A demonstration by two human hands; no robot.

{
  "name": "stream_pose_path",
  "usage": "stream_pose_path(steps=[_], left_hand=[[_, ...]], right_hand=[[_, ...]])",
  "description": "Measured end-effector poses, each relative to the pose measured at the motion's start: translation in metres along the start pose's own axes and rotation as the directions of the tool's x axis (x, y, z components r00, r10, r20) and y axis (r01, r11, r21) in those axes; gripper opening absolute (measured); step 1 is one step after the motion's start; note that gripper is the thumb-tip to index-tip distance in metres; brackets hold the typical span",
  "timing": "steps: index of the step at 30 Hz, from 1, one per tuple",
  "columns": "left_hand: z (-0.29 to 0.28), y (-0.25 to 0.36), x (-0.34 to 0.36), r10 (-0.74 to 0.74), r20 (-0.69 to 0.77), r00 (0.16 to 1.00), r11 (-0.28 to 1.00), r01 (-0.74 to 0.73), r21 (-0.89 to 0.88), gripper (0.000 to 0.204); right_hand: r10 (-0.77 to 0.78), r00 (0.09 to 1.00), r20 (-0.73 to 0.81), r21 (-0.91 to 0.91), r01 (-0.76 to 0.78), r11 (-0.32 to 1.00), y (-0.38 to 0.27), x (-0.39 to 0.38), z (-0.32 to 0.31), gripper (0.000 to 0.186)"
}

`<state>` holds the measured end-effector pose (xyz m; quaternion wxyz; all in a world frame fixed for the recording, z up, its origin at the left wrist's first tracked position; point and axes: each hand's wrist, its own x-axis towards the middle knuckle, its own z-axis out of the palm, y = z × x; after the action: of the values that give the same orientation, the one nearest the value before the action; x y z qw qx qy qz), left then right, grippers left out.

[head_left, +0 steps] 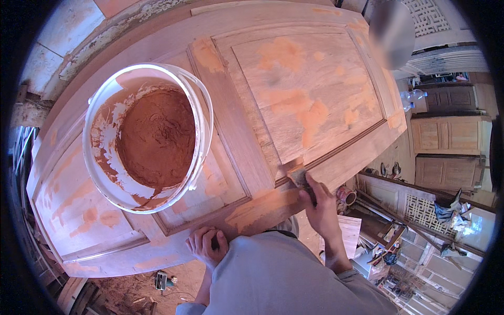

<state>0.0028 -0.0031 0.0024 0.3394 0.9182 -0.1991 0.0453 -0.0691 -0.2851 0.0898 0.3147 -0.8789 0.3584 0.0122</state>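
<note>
A brown wooden panelled door (252, 203) lies flat before me, marked with orange filler patches. My right hand (319, 203) grips a putty knife (298, 176), its blade against the door at the lower corner of the right panel. Blade and fingers are slightly blurred. My left hand (208, 244) rests by the door's near edge, fingers curled into a loose fist with a dark hollow and nothing seen in it. A white bucket (202, 157) of reddish-brown filler paste (157, 136) stands on the door to the left, its handle hanging on the right side.
Bare stonework and tiles (65, 26) border the far left. At the right are a clear plastic bottle (415, 98), a tin can (346, 196), stacked panelled doors (446, 134) and scattered timber. A small metal power device (161, 280) lies on the dusty floor below the door.
</note>
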Motion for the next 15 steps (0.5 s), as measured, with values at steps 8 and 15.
stream_pose_path(steps=[8, 15], left_hand=[[0.000, -0.001, -0.002, 0.006, -0.015, 1.000, 1.000, -0.006, 0.002, 0.011], [0.001, -0.002, -0.004, 0.000, -0.015, 1.000, 1.000, 0.000, 0.007, 0.012]], right_hand=[[0.063, 0.997, 0.037, -0.094, -0.060, 0.994, -0.014, 0.006, 0.022, 0.044], [-0.007, 0.990, -0.140, 0.004, 0.008, 1.000, -0.006, 0.005, 0.031, 0.042]])
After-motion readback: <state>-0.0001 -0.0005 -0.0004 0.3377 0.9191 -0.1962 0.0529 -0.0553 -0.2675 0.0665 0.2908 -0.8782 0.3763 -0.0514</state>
